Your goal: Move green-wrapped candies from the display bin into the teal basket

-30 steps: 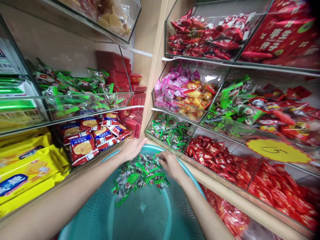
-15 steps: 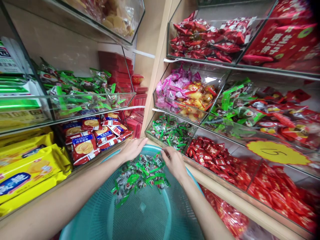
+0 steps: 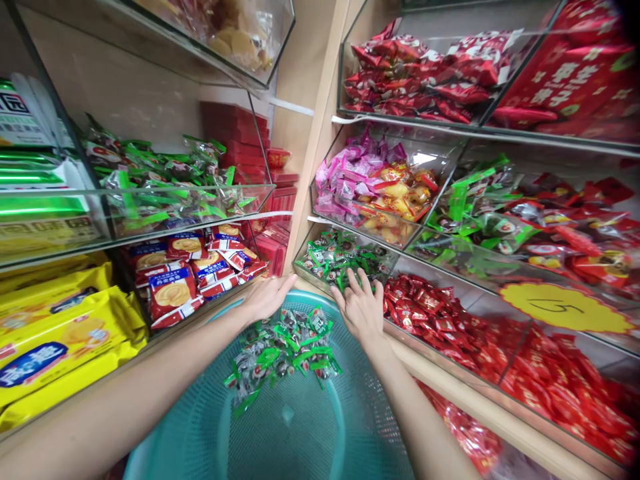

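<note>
My right hand (image 3: pixel 361 308) is open, fingers spread, over the front of a clear bin of small green-wrapped candies (image 3: pixel 335 257). Its fingertips reach the bin's front edge and the nearest candies; whether they touch cannot be seen. My left hand (image 3: pixel 267 298) lies stretched out at the far rim of a teal mesh basket (image 3: pixel 190 400), near the shelf edge, with nothing visible in it. Inside the basket, a loose pile of green-and-clear wrapped candies (image 3: pixel 285 353) gathers toward the far end.
Right of the bin lie red-wrapped candies (image 3: pixel 425 307). Above are pink-wrapped sweets (image 3: pixel 345 173) and a yellow price tag (image 3: pixel 565 307). On the left stand yellow packages (image 3: pixel 65 347) and red-and-blue biscuit packs (image 3: pixel 173 290). Clear bin walls and a wooden post (image 3: pixel 317 120) frame the corner.
My right hand has moved from above the basket's far rim up and right to the green candy bin, its fingers spreading. My left hand stays at the rim. The view shifts slightly.
</note>
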### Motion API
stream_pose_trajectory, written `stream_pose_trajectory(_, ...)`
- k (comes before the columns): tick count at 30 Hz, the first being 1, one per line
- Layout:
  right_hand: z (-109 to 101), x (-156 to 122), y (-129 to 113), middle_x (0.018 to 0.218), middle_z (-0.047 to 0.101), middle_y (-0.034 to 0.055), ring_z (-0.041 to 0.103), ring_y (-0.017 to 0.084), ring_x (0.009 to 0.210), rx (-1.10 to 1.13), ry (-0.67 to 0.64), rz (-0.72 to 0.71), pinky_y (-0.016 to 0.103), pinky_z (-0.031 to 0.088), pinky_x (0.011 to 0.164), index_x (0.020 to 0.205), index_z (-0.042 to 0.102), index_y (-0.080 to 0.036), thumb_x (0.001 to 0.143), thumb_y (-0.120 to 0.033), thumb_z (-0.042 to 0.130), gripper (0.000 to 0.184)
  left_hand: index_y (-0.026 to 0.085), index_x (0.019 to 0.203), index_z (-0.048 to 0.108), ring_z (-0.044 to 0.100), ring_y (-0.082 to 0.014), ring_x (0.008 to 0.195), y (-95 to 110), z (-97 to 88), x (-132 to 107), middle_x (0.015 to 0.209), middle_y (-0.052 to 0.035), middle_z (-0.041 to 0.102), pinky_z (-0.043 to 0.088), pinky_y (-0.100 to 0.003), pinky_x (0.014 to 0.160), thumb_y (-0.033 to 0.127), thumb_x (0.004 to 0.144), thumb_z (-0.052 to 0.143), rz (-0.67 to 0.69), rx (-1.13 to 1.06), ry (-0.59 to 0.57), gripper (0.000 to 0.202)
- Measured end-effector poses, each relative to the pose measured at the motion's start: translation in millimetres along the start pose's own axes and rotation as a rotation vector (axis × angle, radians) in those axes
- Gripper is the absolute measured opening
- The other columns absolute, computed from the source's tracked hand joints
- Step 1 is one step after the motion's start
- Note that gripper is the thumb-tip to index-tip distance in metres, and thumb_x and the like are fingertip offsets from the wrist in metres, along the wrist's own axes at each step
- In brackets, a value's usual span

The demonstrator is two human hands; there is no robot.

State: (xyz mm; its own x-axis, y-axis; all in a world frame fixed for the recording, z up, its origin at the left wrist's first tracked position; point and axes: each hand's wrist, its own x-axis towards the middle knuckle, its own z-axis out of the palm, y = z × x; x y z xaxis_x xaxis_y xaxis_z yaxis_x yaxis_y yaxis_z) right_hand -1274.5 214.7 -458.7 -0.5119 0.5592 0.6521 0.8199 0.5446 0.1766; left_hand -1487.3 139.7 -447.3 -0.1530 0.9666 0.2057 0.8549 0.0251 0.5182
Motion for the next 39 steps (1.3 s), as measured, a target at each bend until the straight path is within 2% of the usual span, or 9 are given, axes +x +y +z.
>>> stream_pose_trajectory(4, -3, 0, -1, 0.119, 0.058, 0.0115, 0.038, 0.027, 0.12, 0.0, -0.033, 0.002, 0.049, 0.023, 0.098, 0.077, 0.068, -0.015, 0.093, -0.039, 0.031, 0.047, 0.022, 0.087, 0.065, 0.062, -0.0224, 0.086, 1, -0.2, 0, 0.084, -0.0041, 0.068, 0.042, -0.03, 0.077, 0.063, 0.086, 0.009, -0.005, -0.009, 0.001, 0.069)
stream_pose_trajectory(9, -7, -1, 1, 0.108, 0.058, 0.0156, 0.044, 0.026, 0.11, 0.03, -0.023, 0.007, 0.049, 0.026, 0.097, 0.079, 0.068, -0.015, 0.091, -0.044, 0.034, 0.047, 0.022, 0.089, 0.066, 0.062, -0.0229, 0.089, 1, -1.0, -1, 0.088, -0.0049, 0.069, 0.042, -0.03, 0.079, 0.062, 0.086, 0.01, -0.003, -0.013, 0.003, 0.069)
stream_pose_trajectory(14, -5, -1, 1, 0.098, 0.058, 0.0135, 0.049, 0.024, 0.101, 0.15, -0.019, 0.036, 0.051, 0.017, 0.103, 0.078, 0.069, -0.016, 0.09, -0.047, 0.035, 0.048, 0.022, 0.089, 0.066, 0.062, -0.0221, 0.088, -1, -0.8, -1, 0.087, -0.0046, 0.069, 0.042, -0.03, 0.079, 0.063, 0.086, 0.01, -0.006, -0.013, 0.004, 0.069)
stream_pose_trajectory(20, -4, -1, 2, 0.11, 0.055, 0.017, 0.05, 0.025, 0.092, 0.109, -0.066, 0.044, 0.048, 0.028, 0.092, 0.076, 0.068, -0.014, 0.089, -0.049, 0.035, 0.049, 0.023, 0.09, 0.066, 0.062, -0.0231, 0.088, 0, -1.0, 0, 0.087, -0.004, 0.069, 0.043, -0.03, 0.078, 0.063, 0.085, 0.009, 0.002, -0.018, 0.003, 0.07)
stream_pose_trajectory(23, -3, -1, 2, 0.109, 0.057, 0.0176, 0.048, 0.026, 0.095, 0.13, -0.073, 0.045, 0.048, 0.026, 0.092, 0.075, 0.067, -0.013, 0.089, -0.046, 0.039, 0.046, 0.023, 0.088, 0.065, 0.062, -0.0232, 0.088, 2, -2.5, -1, 0.086, -0.0038, 0.069, 0.042, -0.03, 0.077, 0.062, 0.086, 0.007, 0.002, -0.013, -0.006, 0.07)
stream_pose_trajectory(30, -20, 0, -4, 0.117, 0.055, 0.0085, 0.043, 0.024, 0.108, 0.322, 0.15, 0.056, 0.045, 0.026, 0.094, 0.088, 0.067, -0.02, 0.089, -0.036, 0.044, 0.028, 0.022, 0.083, 0.064, 0.062, -0.0224, 0.084, 3, -4.7, -2, 0.08, -0.0038, 0.068, 0.042, -0.03, 0.076, 0.061, 0.086, 0.008, -0.001, -0.006, -0.014, 0.069)
stream_pose_trajectory(32, -28, -2, -11, 0.118, 0.055, 0.0066, 0.042, 0.023, 0.11, 0.415, 0.165, 0.019, 0.043, 0.027, 0.094, 0.091, 0.066, -0.022, 0.088, -0.035, 0.045, 0.025, 0.022, 0.083, 0.064, 0.062, -0.022, 0.084, 3, -4.6, -2, 0.08, -0.0035, 0.068, 0.043, -0.029, 0.076, 0.061, 0.086, 0.009, 0.008, -0.009, -0.013, 0.068)
stream_pose_trajectory(35, -33, -8, -26, 0.119, 0.054, 0.0056, 0.041, 0.023, 0.112, 0.516, 0.069, -0.093, 0.041, 0.03, 0.095, 0.094, 0.066, -0.024, 0.088, -0.035, 0.045, 0.024, 0.023, 0.086, 0.064, 0.062, -0.0216, 0.087, 6, -4.6, -3, 0.083, -0.0026, 0.068, 0.043, -0.029, 0.077, 0.061, 0.087, 0.009, 0.022, -0.013, -0.007, 0.066)
stream_pose_trajectory(39, -28, -14, -43, 0.122, 0.052, 0.0065, 0.04, 0.023, 0.113, 0.54, -0.086, -0.225, 0.041, 0.032, 0.095, 0.101, 0.064, -0.023, 0.088, -0.036, 0.044, 0.027, 0.024, 0.091, 0.063, 0.062, -0.0218, 0.09, 9, -5.6, -4, 0.086, -0.0023, 0.068, 0.042, -0.029, 0.079, 0.059, 0.087, 0.009, 0.019, 0.008, 0.01, 0.065)
